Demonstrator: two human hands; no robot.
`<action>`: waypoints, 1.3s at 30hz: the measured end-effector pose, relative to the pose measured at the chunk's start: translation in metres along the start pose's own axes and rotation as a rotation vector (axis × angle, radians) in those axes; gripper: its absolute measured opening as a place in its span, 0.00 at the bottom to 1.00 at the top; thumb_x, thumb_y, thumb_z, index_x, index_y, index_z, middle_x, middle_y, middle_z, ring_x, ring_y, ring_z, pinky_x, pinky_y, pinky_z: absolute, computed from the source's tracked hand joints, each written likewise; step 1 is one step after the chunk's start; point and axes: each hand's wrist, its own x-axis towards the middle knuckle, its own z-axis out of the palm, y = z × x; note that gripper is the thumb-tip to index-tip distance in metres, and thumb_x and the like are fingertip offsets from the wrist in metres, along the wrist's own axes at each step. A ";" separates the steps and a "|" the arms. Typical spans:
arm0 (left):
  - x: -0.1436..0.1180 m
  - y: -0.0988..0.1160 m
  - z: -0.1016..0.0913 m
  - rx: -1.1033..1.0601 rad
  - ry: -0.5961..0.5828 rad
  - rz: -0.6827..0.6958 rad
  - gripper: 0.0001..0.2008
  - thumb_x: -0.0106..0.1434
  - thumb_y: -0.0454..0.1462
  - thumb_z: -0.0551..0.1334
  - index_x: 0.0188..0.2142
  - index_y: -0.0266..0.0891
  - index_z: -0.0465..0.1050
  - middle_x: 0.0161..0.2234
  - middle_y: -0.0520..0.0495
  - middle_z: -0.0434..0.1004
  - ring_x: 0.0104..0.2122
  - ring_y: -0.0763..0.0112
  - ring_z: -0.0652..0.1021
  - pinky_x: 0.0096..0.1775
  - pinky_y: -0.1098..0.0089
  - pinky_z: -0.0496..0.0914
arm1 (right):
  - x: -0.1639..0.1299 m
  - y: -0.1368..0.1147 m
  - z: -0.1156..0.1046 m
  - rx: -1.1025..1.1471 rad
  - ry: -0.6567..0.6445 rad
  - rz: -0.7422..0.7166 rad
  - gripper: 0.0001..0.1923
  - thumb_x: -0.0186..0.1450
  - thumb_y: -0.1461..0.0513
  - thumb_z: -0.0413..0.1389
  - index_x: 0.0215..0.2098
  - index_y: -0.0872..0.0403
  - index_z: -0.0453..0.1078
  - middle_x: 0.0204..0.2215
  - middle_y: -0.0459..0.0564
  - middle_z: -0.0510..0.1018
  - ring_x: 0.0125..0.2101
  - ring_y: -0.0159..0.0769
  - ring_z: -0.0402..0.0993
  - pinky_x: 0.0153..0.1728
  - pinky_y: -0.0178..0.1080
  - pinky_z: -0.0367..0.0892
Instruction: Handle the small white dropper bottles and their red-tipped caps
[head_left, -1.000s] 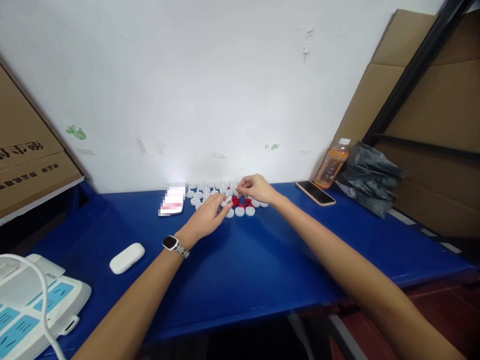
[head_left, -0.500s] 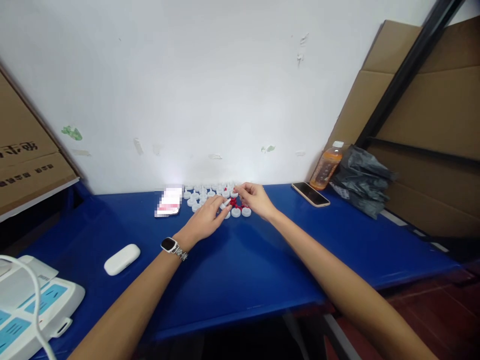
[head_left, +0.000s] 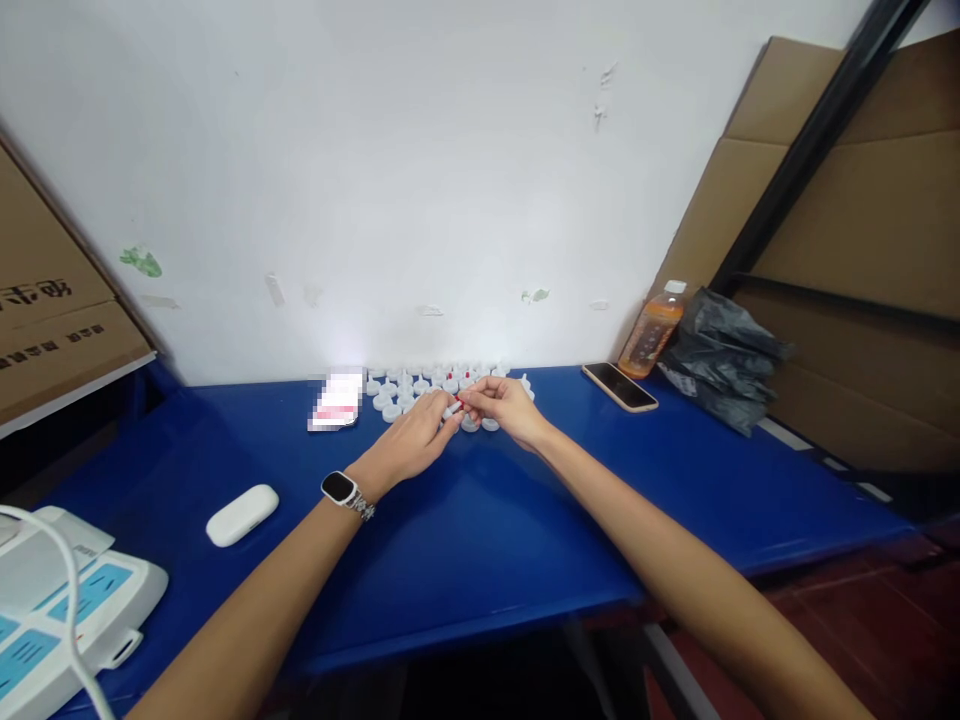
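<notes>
From the head camera, your left hand (head_left: 415,441) and right hand (head_left: 505,404) meet fingertip to fingertip near the back edge of the blue surface (head_left: 480,540). Your left grip pinches a small white cap (head_left: 451,409); your right grip closes on a tiny red piece (head_left: 459,400) touching that cap. Just behind them lies a cluster of white caps (head_left: 420,384) along the back edge. A phone (head_left: 619,386) and a bottle (head_left: 649,331) sit toward the back right corner, a white case (head_left: 241,501) toward the left edge.
</notes>
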 end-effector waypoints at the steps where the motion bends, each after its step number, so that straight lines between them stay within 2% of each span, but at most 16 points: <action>1: -0.001 0.001 0.000 0.015 -0.003 -0.005 0.16 0.73 0.47 0.44 0.45 0.41 0.63 0.39 0.44 0.70 0.41 0.61 0.73 0.44 0.60 0.68 | 0.000 0.000 0.000 -0.004 -0.008 -0.001 0.19 0.51 0.52 0.69 0.28 0.57 0.72 0.22 0.46 0.76 0.20 0.27 0.70 0.24 0.33 0.67; 7: -0.002 0.002 0.001 0.090 0.015 0.018 0.15 0.74 0.46 0.43 0.42 0.40 0.60 0.38 0.44 0.68 0.37 0.62 0.73 0.40 0.61 0.68 | -0.001 -0.001 0.002 -0.022 -0.038 -0.018 0.19 0.52 0.50 0.69 0.27 0.57 0.71 0.19 0.45 0.74 0.20 0.27 0.67 0.23 0.33 0.64; 12: -0.002 -0.002 0.001 0.067 0.000 0.023 0.15 0.74 0.47 0.43 0.41 0.41 0.59 0.38 0.44 0.69 0.35 0.62 0.74 0.38 0.61 0.69 | -0.002 -0.001 0.005 -0.015 -0.057 -0.007 0.21 0.51 0.50 0.69 0.26 0.56 0.69 0.19 0.44 0.73 0.19 0.26 0.65 0.23 0.33 0.63; 19: -0.002 0.006 0.001 -0.132 -0.009 -0.018 0.15 0.73 0.49 0.43 0.45 0.41 0.58 0.45 0.40 0.72 0.43 0.59 0.76 0.44 0.59 0.70 | -0.005 -0.005 0.006 -0.010 -0.092 -0.027 0.20 0.53 0.50 0.68 0.27 0.56 0.69 0.19 0.44 0.73 0.20 0.27 0.65 0.24 0.33 0.62; 24: 0.002 0.001 -0.014 -0.174 0.029 -0.105 0.22 0.72 0.52 0.45 0.54 0.41 0.59 0.42 0.43 0.74 0.41 0.60 0.77 0.43 0.60 0.70 | 0.000 -0.013 0.006 -0.167 -0.045 -0.103 0.20 0.56 0.48 0.65 0.28 0.54 0.67 0.20 0.44 0.73 0.20 0.28 0.66 0.23 0.34 0.62; 26: 0.002 -0.010 -0.023 -0.167 0.084 -0.143 0.21 0.72 0.52 0.43 0.52 0.42 0.61 0.38 0.46 0.74 0.37 0.62 0.76 0.40 0.62 0.69 | 0.008 -0.014 0.004 -0.266 0.007 -0.155 0.18 0.58 0.49 0.63 0.29 0.54 0.66 0.20 0.43 0.72 0.20 0.28 0.65 0.22 0.33 0.61; 28: 0.001 -0.024 -0.031 -0.121 0.138 -0.163 0.20 0.73 0.50 0.40 0.46 0.42 0.64 0.35 0.47 0.73 0.35 0.64 0.74 0.39 0.62 0.67 | 0.019 -0.015 0.001 -0.386 0.029 -0.197 0.15 0.61 0.51 0.61 0.29 0.54 0.66 0.21 0.44 0.73 0.21 0.29 0.66 0.23 0.33 0.61; 30: 0.000 -0.036 -0.035 -0.045 0.166 -0.161 0.20 0.73 0.48 0.42 0.38 0.41 0.65 0.33 0.47 0.72 0.35 0.63 0.73 0.39 0.62 0.66 | 0.031 -0.016 0.001 -0.522 -0.019 -0.207 0.11 0.62 0.55 0.59 0.30 0.55 0.67 0.23 0.46 0.75 0.23 0.30 0.68 0.25 0.34 0.62; 33: 0.001 -0.047 -0.032 0.035 0.170 -0.142 0.18 0.72 0.46 0.46 0.31 0.41 0.64 0.31 0.47 0.70 0.34 0.63 0.72 0.36 0.63 0.65 | 0.046 -0.018 0.006 -0.738 -0.181 -0.179 0.06 0.62 0.61 0.58 0.30 0.56 0.69 0.24 0.46 0.76 0.25 0.31 0.70 0.28 0.33 0.63; 39: 0.000 -0.048 -0.023 0.024 0.105 -0.169 0.11 0.68 0.45 0.53 0.34 0.42 0.67 0.31 0.48 0.70 0.32 0.64 0.72 0.32 0.65 0.64 | 0.063 -0.019 0.031 -1.115 -0.398 -0.161 0.03 0.59 0.69 0.56 0.29 0.58 0.72 0.24 0.46 0.77 0.25 0.29 0.69 0.28 0.31 0.59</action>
